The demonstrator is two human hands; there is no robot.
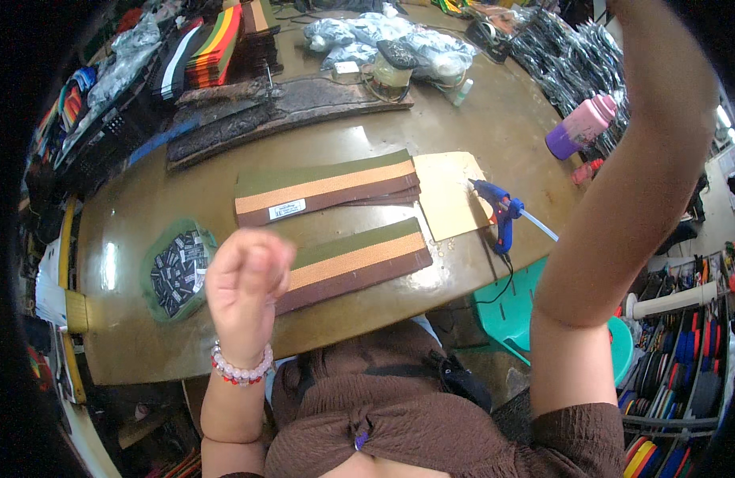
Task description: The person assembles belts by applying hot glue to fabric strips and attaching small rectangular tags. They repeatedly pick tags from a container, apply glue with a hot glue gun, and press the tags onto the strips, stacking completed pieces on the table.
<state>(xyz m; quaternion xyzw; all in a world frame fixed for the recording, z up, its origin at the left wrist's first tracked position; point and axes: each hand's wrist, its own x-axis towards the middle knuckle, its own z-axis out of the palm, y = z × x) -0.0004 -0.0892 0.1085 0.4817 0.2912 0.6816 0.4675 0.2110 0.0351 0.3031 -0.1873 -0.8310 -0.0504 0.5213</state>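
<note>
**Left fist over the striped strip, right arm lifted out of view**

Over the near edge of the table (463, 119), your left hand (246, 275) is raised and curled into a loose fist, blurred, with nothing visibly held in it. A beaded bracelet (241, 373) sits on that wrist. Your fist hangs just above the left end of the nearer striped fabric strip (359, 261), banded olive, tan and brown, which lies flat on the table in front of you. Just behind it lies a stack of like strips (324, 187), the top one bearing a small white label (287, 210).

Your right forearm (630, 183) rises steeply at the right, and the hand itself passes beyond the top edge, so you cannot tell whether it is clenched or released.

Left of your fist sits a green dish of small dark tags (176, 269). Right of the strips lies a tan card sheet (451, 195), and beside it a blue glue gun (501, 213) rests near the table edge. A purple bottle (581, 126) stands farther back on the right.
</note>
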